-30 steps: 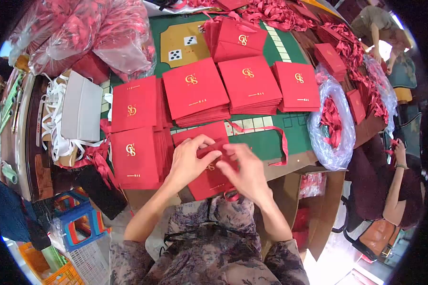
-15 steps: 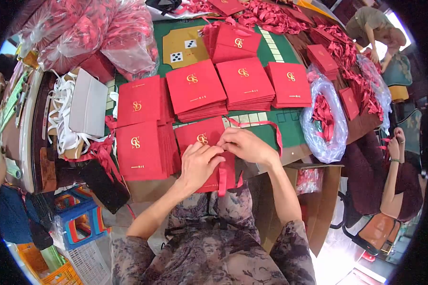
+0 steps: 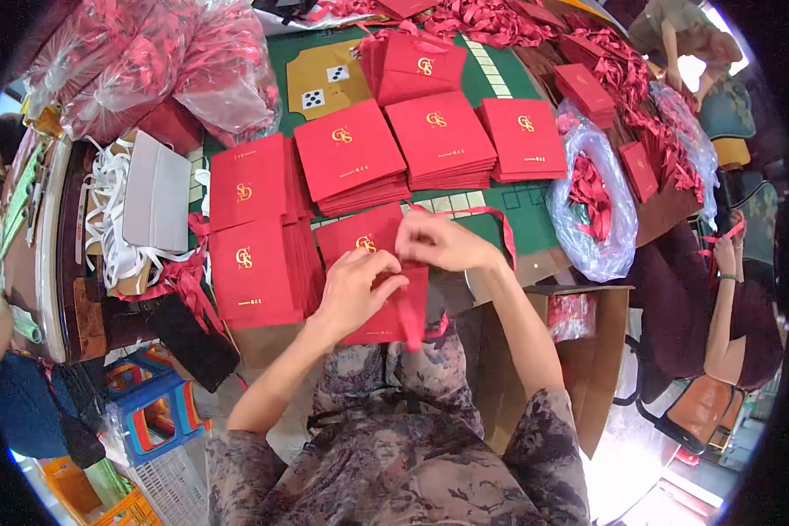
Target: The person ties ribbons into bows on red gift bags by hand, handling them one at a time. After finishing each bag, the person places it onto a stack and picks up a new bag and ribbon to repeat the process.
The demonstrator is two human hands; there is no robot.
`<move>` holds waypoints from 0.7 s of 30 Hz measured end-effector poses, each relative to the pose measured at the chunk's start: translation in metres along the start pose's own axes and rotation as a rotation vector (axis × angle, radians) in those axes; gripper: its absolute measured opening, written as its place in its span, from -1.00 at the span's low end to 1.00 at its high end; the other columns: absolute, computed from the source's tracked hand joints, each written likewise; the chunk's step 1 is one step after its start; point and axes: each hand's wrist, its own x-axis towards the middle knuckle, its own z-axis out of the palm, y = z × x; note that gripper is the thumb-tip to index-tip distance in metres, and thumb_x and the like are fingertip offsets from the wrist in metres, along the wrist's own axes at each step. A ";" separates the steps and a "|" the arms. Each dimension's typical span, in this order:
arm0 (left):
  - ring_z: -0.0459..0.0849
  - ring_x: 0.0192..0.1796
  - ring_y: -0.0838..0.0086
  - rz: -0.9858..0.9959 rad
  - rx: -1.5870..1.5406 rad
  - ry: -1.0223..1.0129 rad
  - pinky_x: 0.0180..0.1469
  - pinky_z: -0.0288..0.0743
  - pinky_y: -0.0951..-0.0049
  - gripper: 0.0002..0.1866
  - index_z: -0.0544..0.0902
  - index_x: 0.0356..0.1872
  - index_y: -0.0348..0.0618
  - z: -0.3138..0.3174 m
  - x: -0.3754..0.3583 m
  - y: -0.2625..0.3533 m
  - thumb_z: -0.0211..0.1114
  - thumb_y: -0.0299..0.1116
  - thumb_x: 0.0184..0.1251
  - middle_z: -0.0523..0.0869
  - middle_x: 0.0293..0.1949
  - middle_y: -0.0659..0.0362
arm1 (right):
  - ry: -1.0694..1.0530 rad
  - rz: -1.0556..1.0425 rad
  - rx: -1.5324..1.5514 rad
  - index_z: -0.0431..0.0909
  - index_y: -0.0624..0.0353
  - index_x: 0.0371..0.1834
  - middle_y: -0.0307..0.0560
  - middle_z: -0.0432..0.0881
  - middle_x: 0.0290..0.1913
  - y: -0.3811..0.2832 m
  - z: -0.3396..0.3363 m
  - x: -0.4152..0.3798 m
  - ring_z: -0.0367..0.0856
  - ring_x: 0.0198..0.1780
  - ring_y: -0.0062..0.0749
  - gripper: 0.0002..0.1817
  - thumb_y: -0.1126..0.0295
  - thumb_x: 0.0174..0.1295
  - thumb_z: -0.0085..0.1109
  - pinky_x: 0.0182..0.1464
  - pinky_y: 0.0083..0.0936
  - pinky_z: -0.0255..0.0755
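A red paper item, seemingly a gift bag, lies at the table's near edge with its gold lettering partly covered. My left hand rests over its middle, fingers bent and pinched at a red ribbon that hangs down its front. Close beside it, my right hand is curled at the item's upper right, slightly blurred; what its fingertips grip is hidden. Another red ribbon length loops across the green table top beyond the right hand. Stacks of matching red items stand left of my hands.
More red stacks stand behind. A clear plastic bag with ribbons lies right; an open cardboard box sits below. White ribbons and a black object are left. A seated person's hand holds red ribbon far right.
My right hand has shifted slightly up and its fingers have moved away from the left fingertips. The hanging ribbon has swung and is blurred. The whole view has tilted slightly.
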 end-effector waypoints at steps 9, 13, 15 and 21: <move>0.74 -0.30 0.32 -0.130 -0.013 0.022 -0.23 0.58 0.36 -0.87 0.62 -0.30 -0.21 -0.003 0.017 -0.008 0.43 -0.47 0.25 0.73 -0.39 0.13 | 0.747 0.102 -0.260 0.61 0.23 -0.09 -0.17 0.60 -0.17 0.016 -0.008 0.018 0.63 -0.17 -0.50 -0.84 0.39 0.37 0.25 -0.13 -0.49 0.56; 0.75 -0.28 0.29 -0.234 -0.015 0.017 -0.22 0.58 0.35 -0.87 0.63 -0.27 -0.20 0.002 0.024 -0.019 0.42 -0.44 0.27 0.74 -0.38 0.09 | 1.002 0.055 -0.264 0.64 0.25 -0.15 -0.11 0.61 -0.17 -0.003 0.007 0.008 0.65 -0.17 -0.41 -0.85 0.41 0.33 0.29 -0.19 -0.45 0.58; 0.74 -0.27 0.29 -0.224 -0.025 0.036 -0.22 0.58 0.34 -0.87 0.63 -0.26 -0.20 0.010 0.024 -0.035 0.42 -0.43 0.27 0.74 -0.35 0.08 | 1.002 0.118 -0.314 0.65 0.21 -0.12 -0.10 0.59 -0.23 -0.018 0.019 -0.013 0.65 -0.20 -0.42 -0.83 0.42 0.27 0.35 -0.19 -0.43 0.57; 0.68 -0.30 0.30 -0.045 0.198 0.170 -0.27 0.55 0.35 -0.86 0.65 -0.21 -0.21 -0.010 0.021 -0.031 0.41 -0.44 0.28 0.73 -0.22 0.08 | 0.526 0.331 -0.635 0.57 0.16 -0.37 -0.06 0.57 -0.38 -0.055 0.096 -0.072 0.61 -0.31 -0.16 -0.72 0.29 0.08 0.50 -0.27 -0.27 0.49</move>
